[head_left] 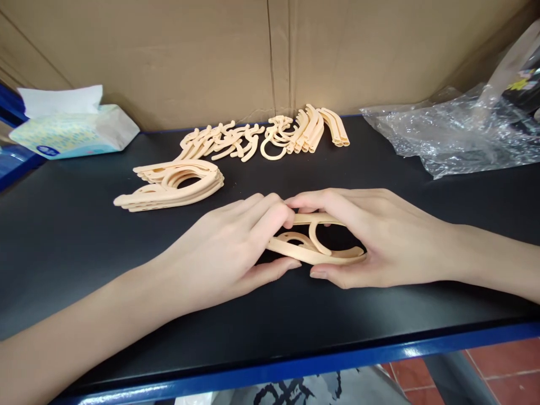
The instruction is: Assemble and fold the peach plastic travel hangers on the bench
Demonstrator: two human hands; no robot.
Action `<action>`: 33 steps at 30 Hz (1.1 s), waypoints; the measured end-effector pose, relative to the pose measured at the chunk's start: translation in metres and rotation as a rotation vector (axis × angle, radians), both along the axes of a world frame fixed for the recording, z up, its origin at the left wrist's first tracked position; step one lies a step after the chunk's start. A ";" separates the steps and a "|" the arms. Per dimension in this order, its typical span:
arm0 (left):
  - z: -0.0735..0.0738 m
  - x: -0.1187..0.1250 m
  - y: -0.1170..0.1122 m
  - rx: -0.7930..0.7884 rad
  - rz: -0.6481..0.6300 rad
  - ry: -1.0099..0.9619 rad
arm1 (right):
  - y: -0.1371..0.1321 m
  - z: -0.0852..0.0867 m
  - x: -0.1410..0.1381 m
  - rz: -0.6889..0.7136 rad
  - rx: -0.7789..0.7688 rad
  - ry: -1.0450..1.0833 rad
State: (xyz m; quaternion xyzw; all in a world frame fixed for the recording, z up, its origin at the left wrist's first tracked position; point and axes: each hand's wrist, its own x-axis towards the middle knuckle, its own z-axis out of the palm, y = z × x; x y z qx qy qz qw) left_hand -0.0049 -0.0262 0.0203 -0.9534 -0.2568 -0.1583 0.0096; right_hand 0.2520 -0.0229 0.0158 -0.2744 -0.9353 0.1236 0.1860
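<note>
A beige plastic folding hanger is held between both hands just above the black table, its arms folded together and its curved hook inside. My left hand grips its left end, with the fingers bent over the top and the thumb along the near side. Around the right end curls my right hand, fingers on the far arm and thumb below the near one. Both hands cover the hanger's ends. Beyond my left hand lies a stack of folded beige hangers.
Loose hanger hooks and short arms lie along the back, beside stacked curved hanger arms. A tissue pack stands back left. Crumpled clear plastic spreads at back right. A cardboard wall rises behind; a blue edge borders the front.
</note>
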 end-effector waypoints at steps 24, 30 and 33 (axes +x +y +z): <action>0.005 0.000 0.000 0.160 0.031 -0.060 | 0.003 0.001 0.000 0.030 0.259 0.050; 0.004 0.000 -0.001 0.146 0.023 -0.071 | 0.004 -0.001 0.000 0.040 0.347 0.068; 0.005 -0.001 -0.001 0.115 0.022 -0.065 | 0.005 -0.002 -0.001 0.042 0.342 0.072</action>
